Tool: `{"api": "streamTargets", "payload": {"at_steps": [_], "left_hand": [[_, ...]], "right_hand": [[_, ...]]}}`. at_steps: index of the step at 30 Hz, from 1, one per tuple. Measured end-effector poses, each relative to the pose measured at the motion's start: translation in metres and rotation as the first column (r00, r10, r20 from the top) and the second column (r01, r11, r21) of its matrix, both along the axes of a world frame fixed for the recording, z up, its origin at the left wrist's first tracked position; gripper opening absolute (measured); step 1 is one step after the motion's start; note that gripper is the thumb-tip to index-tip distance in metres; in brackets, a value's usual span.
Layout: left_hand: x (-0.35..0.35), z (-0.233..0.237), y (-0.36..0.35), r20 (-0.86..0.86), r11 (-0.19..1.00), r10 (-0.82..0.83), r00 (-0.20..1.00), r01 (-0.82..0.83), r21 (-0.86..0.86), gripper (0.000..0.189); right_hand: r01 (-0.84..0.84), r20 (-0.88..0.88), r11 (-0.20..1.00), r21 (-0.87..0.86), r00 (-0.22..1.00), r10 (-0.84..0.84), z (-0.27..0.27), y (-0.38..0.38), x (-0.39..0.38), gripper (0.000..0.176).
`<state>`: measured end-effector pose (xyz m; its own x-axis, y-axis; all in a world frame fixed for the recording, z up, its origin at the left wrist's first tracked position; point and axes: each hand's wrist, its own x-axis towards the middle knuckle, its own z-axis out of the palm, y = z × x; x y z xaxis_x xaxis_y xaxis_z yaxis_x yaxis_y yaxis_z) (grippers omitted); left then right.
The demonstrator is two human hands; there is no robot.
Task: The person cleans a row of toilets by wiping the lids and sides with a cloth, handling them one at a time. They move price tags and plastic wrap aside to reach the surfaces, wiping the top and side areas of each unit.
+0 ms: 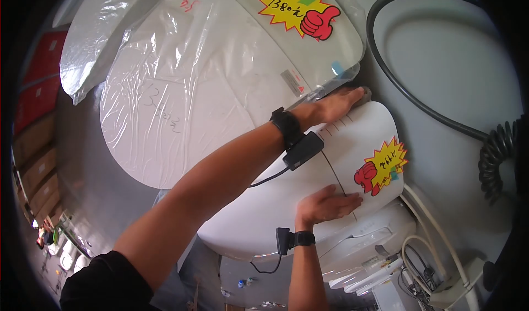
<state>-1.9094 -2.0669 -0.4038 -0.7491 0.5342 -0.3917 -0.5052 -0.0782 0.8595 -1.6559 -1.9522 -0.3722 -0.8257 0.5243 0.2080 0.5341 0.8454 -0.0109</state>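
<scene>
A white smart toilet (275,200) fills the middle of the view, with a yellow star-shaped price sticker (383,165) on its rear top. My left hand (333,107) is at the toilet's upper edge, its fingers closed over a small grey pad-like thing (366,94) that they partly hide. Flat against the toilet's white top lies my right hand (328,205), fingers stretched out, near a dark seam line (333,167) and the sticker. Both wrists wear black straps with small boxes and cables.
Another toilet (165,90) wrapped in clear plastic stands alongside, also bearing a price sticker (300,10). A grey hose (374,46) ends in a coiled cord (496,162) at right. White pipes (441,228) and cables run at lower right. Boxes (41,173) are stacked at left.
</scene>
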Motion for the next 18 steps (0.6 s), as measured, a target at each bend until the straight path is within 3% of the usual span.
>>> {"api": "streamTargets", "payload": {"at_steps": [2, 3, 5, 9, 11, 12, 15, 16, 18], "left_hand": [[-0.004, 0.001, -0.006, -0.077, 0.983, -0.100, 0.992, 0.087, -0.160, 0.079], [-0.005, 0.002, -0.010, -0.077, 0.983, -0.099, 0.992, 0.086, -0.161, 0.079], [-0.006, 0.005, -0.020, 0.077, 0.946, -0.180, 0.981, 0.194, -0.259, 0.075], [0.014, -0.015, -0.019, -0.042, 0.922, -0.123, 0.992, 0.099, -0.374, 0.071], [0.023, -0.014, -0.025, 0.108, 0.899, -0.168, 0.980, 0.198, -0.392, 0.066], [0.027, -0.024, -0.024, 0.103, 0.897, -0.168, 0.980, 0.196, -0.396, 0.066], [0.048, -0.056, -0.023, -0.032, 0.785, -0.285, 0.958, 0.214, -0.581, 0.057], [0.053, -0.064, -0.025, -0.118, 0.713, -0.454, 0.883, 0.280, -0.643, 0.052], [0.079, -0.107, -0.017, -0.186, 0.625, -0.607, 0.773, 0.319, -0.712, 0.049]], "right_hand": [[0.007, 0.020, 1.000, -0.022, 1.000, -0.006, 0.001, 0.000, -0.001, 0.082], [0.001, 0.026, 1.000, -0.012, 1.000, -0.001, 0.001, 0.000, -0.001, 0.082], [-0.006, 0.031, 1.000, -0.005, 1.000, 0.006, 0.003, -0.002, -0.002, 0.083], [-0.016, -0.003, 0.999, 0.044, 1.000, 0.016, 0.004, -0.006, -0.005, 0.079], [-0.015, -0.006, 0.999, 0.045, 1.000, 0.015, 0.004, -0.004, -0.002, 0.079], [-0.007, 0.000, 0.999, 0.051, 1.000, 0.007, 0.003, -0.004, -0.002, 0.079], [0.004, 0.007, 0.999, 0.032, 1.000, -0.004, 0.002, -0.002, -0.002, 0.082], [0.010, 0.014, 1.000, 0.009, 1.000, -0.010, 0.002, -0.001, -0.002, 0.084], [0.007, 0.012, 1.000, 0.018, 1.000, -0.007, 0.001, 0.000, -0.002, 0.083]]}}
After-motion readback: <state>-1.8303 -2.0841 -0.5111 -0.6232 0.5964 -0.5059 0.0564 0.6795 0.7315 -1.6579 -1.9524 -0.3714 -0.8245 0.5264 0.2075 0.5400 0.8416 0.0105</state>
